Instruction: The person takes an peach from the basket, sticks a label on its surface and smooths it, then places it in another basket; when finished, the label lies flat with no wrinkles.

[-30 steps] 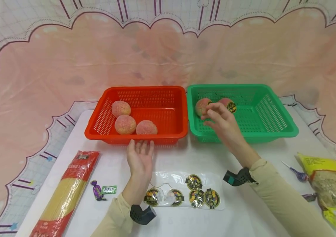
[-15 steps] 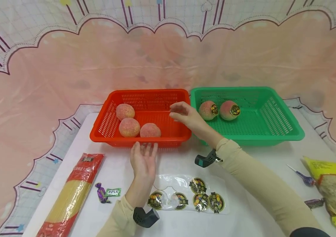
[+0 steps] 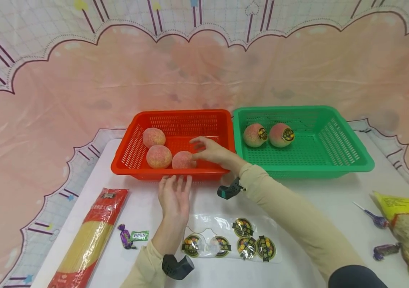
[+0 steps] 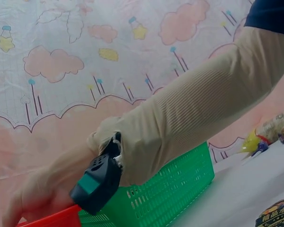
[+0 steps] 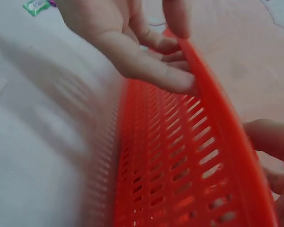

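Red plastic basket [image 3: 175,173]: the left grip [image 3: 174,202] touches its front rim, fingers extended. Inside, at front right, lies a peach [image 3: 183,161]; the right grip [image 3: 209,152] curves wide beside it, contact uncertain. I advise a gentle cupping hold and a lift clear of the rim. Legible: "精品水" on one sticker [image 4: 276,215], "FOX'S" on the green candy [image 3: 140,235].

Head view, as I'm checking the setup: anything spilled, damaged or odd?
Nothing looks spilled or damaged; three round pink peaches sit inside the red plastic basket. Only the round black-and-gold stickers on the clear plastic sheet look askew, their bands at differing angles.
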`<state>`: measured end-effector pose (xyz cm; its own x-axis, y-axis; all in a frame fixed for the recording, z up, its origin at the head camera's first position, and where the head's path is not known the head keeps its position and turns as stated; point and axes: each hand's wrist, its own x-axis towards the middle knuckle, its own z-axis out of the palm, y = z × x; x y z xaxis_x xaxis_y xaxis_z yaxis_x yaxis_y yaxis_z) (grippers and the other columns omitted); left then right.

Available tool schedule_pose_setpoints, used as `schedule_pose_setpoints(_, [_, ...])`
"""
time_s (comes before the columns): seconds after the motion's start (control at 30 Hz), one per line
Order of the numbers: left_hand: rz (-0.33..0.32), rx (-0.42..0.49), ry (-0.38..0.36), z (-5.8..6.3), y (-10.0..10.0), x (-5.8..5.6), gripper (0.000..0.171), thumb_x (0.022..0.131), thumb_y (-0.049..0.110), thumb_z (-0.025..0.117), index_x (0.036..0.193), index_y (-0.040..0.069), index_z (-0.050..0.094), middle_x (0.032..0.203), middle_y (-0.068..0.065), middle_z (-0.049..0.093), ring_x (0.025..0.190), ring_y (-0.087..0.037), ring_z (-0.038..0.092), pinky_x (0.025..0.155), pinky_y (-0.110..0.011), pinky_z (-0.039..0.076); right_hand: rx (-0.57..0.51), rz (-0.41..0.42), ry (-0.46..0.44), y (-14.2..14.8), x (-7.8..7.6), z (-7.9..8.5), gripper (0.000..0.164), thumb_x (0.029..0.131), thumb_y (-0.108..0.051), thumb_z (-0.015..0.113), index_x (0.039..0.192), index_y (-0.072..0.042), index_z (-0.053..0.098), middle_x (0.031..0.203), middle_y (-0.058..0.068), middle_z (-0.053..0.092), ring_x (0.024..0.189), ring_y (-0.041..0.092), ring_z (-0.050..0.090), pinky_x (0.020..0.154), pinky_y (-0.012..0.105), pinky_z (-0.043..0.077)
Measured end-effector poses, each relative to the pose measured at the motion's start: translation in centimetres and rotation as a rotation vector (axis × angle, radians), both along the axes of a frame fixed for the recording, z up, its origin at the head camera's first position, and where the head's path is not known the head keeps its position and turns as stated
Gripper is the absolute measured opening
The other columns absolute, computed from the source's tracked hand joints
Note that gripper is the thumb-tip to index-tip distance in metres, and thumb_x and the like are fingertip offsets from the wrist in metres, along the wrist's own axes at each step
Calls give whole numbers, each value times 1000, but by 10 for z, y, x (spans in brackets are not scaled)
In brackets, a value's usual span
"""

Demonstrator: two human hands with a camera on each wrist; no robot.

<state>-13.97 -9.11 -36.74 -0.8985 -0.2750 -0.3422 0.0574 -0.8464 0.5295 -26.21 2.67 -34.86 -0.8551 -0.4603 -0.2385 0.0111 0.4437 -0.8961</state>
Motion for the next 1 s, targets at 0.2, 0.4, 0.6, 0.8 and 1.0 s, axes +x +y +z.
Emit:
schedule_pose_setpoints(0.2, [6,-18,13,-2,0,0,13,90,4,40,98,13,33,116,-6,35,107,-23,40,97,-41,40,94,58,-89,-9,-6,-8,62,76,-24,68,129,-22,36,132,7,40,113,22,43,92,37,42])
schedule_pose_setpoints(0.4, [2,-33,16,-2,-1,-1,13,89,4,41,96,13,34,114,-6,36,106,-24,41,97,-40,40,185,118,-131,-16,-10,-10,68,75,-24,68,133,-22,32,133,5,40,116,22,40,101,43,31])
schedule_pose_setpoints(0.6, [-9,-67,22,-4,0,-2,12,90,7,43,98,11,35,116,-6,37,107,-24,42,94,-38,43,202,117,-110,-19,-12,-11,66,74,-23,69,131,-23,36,134,4,40,117,22,38,102,44,30])
schedule_pose_setpoints(0.8, [9,-84,17,-5,1,-2,19,90,8,47,103,12,34,120,-8,37,110,-26,43,95,-37,42,170,73,-104,-18,-10,-11,61,73,-23,70,127,-23,42,125,4,47,106,21,45,93,38,40])
schedule_pose_setpoints(1.0, [40,-122,27,-6,2,-3,24,89,2,47,106,12,34,104,-4,40,96,-20,47,93,-37,44,34,1,-159,-10,-5,-3,62,71,-29,72,126,-26,42,123,2,45,99,21,54,78,31,50])
